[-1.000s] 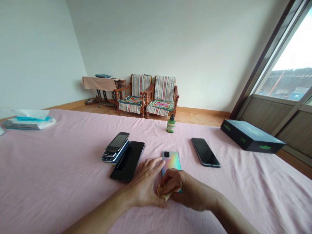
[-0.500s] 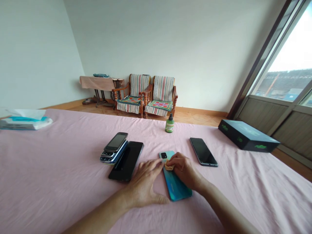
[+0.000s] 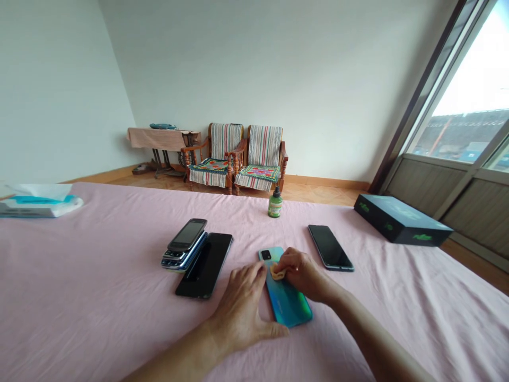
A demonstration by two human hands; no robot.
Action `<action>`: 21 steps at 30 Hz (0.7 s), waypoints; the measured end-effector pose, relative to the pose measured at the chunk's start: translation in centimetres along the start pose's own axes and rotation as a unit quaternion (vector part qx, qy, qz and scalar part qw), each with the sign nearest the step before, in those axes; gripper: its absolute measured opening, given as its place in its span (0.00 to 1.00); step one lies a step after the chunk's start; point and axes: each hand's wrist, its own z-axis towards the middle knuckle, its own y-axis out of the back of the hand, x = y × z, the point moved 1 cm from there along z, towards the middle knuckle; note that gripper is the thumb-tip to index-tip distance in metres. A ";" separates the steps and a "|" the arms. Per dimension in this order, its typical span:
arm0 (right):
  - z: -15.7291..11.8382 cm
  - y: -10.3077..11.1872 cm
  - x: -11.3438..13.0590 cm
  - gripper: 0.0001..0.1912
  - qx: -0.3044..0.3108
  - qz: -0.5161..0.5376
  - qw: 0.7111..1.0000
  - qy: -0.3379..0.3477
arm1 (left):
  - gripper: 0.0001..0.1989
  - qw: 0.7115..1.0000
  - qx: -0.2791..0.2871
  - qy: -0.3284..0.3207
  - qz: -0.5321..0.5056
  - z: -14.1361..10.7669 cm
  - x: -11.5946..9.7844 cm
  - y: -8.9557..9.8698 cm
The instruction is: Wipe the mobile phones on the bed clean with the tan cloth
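A blue-green smartphone (image 3: 284, 303) lies back up on the pink cloth, its dark camera block at the far end. My right hand (image 3: 304, 273) is closed on a small folded yellow cloth (image 3: 278, 272), pressed against the phone's back below the camera. Beside it, my left hand (image 3: 244, 302) is spread, fingertips at the phone's left edge and thumb along its near edge. Left of that hand lies a large black phone (image 3: 207, 265), with a stack of smaller phones (image 3: 186, 236) overlapping its left side. Another dark phone (image 3: 331, 248) rests to the right.
A green spray bottle (image 3: 274, 203) stands toward the far edge of the pink cloth (image 3: 99, 286). At far left is a tissue pack (image 3: 40, 206); a black box (image 3: 401, 219) sits at the right. Two wooden chairs (image 3: 260, 154) stand beyond, by the wall.
My left thumb has slid right along the phone's near edge. The yellow cloth in my right hand has shifted slightly across the phone's back. The whole view has moved a little.
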 end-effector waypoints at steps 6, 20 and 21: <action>-1.9 2.9 1.8 0.20 0.227 0.076 0.971 -0.026 | 0.51 1.000 0.004 0.004 0.008 -0.1 0.1 -0.1; -1.0 0.3 0.4 0.21 0.008 -0.014 0.999 -0.033 | 0.50 1.000 0.004 0.018 0.009 0.0 0.4 -0.3; -1.3 0.4 0.7 0.20 0.011 -0.021 0.999 -0.036 | 0.50 1.000 0.001 0.019 0.009 0.0 0.4 -0.3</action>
